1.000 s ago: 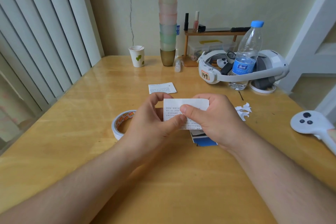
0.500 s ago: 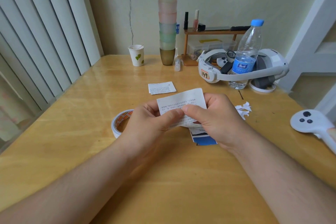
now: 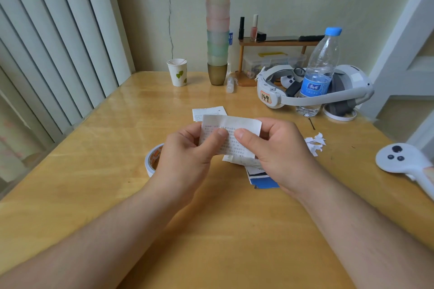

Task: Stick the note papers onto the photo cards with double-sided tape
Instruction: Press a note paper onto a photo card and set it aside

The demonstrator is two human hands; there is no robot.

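Observation:
A white note paper with printed text is held above the table between both hands. My left hand pinches its left part with thumb on top. My right hand pinches its right part, thumb on the printed face. Under my right hand lies a stack of photo cards, a blue and white one showing. A roll of double-sided tape lies on the table, partly hidden behind my left hand. Another note paper lies flat just beyond the held one.
White paper scraps lie right of my right hand. A white controller sits at the right edge. A headset, water bottle, tall cup stack, paper cup and small wooden shelf stand at the back.
The note paper has been turned and lifted between the two hands, its top edge tilting back and forth. My thumbs have shifted closer together on its face.

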